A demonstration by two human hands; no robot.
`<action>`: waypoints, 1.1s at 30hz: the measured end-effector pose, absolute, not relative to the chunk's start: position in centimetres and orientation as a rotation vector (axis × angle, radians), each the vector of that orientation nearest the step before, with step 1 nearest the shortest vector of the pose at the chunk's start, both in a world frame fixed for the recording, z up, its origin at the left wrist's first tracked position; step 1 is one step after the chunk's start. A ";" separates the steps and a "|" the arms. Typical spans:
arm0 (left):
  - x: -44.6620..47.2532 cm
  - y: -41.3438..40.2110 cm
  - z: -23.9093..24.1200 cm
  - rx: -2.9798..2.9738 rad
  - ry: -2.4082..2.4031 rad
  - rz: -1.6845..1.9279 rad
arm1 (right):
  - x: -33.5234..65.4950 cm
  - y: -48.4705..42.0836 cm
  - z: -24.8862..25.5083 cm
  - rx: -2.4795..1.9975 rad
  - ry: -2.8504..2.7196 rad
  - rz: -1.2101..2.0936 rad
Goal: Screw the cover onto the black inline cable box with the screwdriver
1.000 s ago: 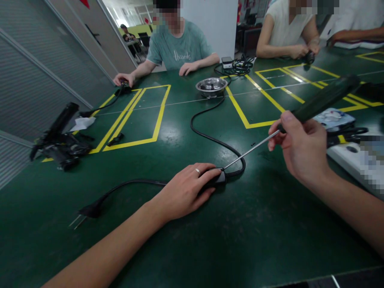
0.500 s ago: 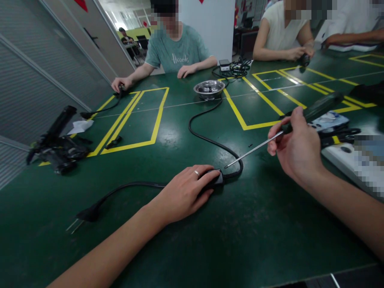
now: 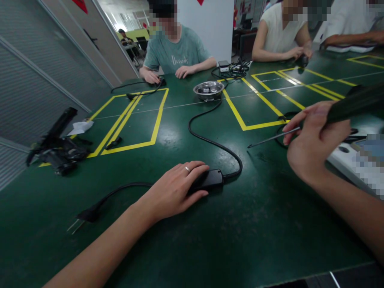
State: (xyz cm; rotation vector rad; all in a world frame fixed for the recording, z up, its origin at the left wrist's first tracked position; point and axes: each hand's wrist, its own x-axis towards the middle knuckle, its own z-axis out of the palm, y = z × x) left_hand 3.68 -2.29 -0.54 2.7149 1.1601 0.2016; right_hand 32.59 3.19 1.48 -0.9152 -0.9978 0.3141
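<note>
My left hand (image 3: 172, 190), with a ring on one finger, holds a black power adapter (image 3: 214, 179) down on the table. Its fingers lie along the far side and the thumb along the near side. From the adapter a cord runs left to a two-pin plug (image 3: 87, 215); a black cable (image 3: 210, 142) leaves its right end and curves away. My right hand (image 3: 315, 140) is closed around a screwdriver (image 3: 354, 105) with a dark handle. The screwdriver's tip points left and down, close to the table and beyond the adapter's right end. Whether it touches anything is too small to tell.
A metal bowl (image 3: 208, 91) with small parts stands farther back, near coiled cables (image 3: 237, 69). At left lies black gear with straps (image 3: 58, 146) beside white paper (image 3: 81, 127). Yellow tape (image 3: 160, 116) marks the green table. A white device (image 3: 354, 164) lies at right. Co-workers sit opposite.
The screwdriver has moved right and away from the adapter, to where a small dark piece lay. My left hand has slid left, baring more of the adapter. A co-worker's hand opposite has moved inward.
</note>
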 end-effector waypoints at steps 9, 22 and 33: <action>3.1 -2.3 -0.2 2.718 1.280 0.118 | 32.9 3.9 0.9 -0.981 -1.063 0.222; 3.4 -1.9 -1.5 2.548 1.226 0.314 | 32.2 2.7 1.2 -0.864 -0.875 1.100; 3.4 -1.4 -1.8 2.311 1.171 0.744 | 30.5 1.2 -0.3 -0.872 -0.900 1.400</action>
